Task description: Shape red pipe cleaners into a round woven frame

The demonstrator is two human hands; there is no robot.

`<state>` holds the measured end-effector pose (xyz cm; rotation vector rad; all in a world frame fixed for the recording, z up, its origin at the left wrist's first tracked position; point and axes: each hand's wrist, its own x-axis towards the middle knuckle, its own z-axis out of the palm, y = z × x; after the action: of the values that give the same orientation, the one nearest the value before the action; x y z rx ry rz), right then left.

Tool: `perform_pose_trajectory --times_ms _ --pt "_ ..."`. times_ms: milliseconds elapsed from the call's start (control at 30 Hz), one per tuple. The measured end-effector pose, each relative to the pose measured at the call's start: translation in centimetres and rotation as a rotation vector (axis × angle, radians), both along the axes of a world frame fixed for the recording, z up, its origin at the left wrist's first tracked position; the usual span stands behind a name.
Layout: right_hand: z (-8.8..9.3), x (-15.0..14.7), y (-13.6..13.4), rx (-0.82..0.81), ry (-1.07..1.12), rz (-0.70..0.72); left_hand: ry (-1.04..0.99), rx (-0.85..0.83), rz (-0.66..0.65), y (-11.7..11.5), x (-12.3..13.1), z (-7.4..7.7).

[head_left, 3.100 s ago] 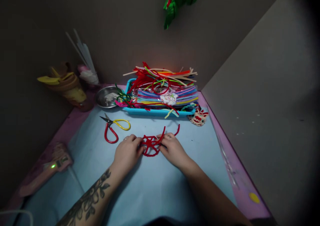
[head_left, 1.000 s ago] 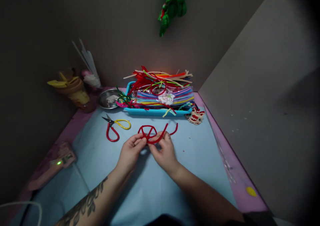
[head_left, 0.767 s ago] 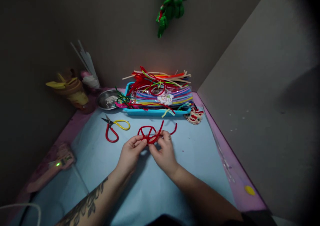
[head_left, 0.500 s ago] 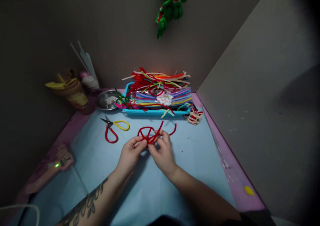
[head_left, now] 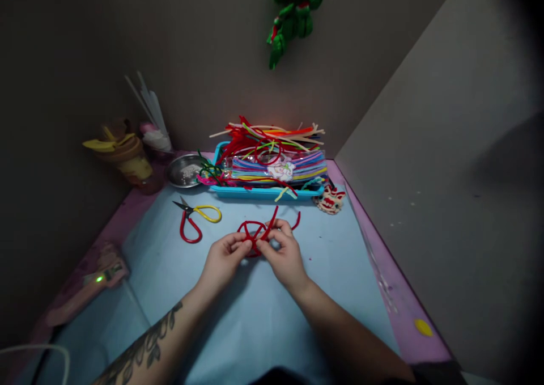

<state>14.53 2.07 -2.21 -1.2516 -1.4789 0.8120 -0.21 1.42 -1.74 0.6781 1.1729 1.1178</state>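
A red pipe-cleaner shape (head_left: 254, 230), a ring with spokes and loose ends, hovers just above the light blue mat (head_left: 238, 317). My left hand (head_left: 223, 259) pinches its near left side with thumb and fingers. My right hand (head_left: 284, 254) grips its right side, fingers curled round a strand. One free red end curves out to the right of my right hand.
A blue tray (head_left: 263, 191) heaped with coloured pipe cleaners stands at the back. Scissors (head_left: 193, 215) with red and yellow handles lie to the left, a metal dish (head_left: 183, 170) behind them. A small red-white figure (head_left: 329, 199) sits right of the tray. A pink device (head_left: 85, 286) with a green light lies at left.
Both hands lifted the red shape off the mat and brought it closer together. My right hand has since shifted its grip up and round the right strand.
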Motion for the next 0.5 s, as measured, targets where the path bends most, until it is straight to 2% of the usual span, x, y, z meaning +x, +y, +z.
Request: perform_pose_trajectory --times_ms 233,500 --pt "-0.13 -0.05 0.29 -0.018 0.080 -0.013 0.016 0.002 -0.047 -0.06 -0.07 0.12" --pt "-0.42 0.39 0.51 0.010 0.028 0.023 0.080 0.002 -0.022 0.16 -0.40 0.32"
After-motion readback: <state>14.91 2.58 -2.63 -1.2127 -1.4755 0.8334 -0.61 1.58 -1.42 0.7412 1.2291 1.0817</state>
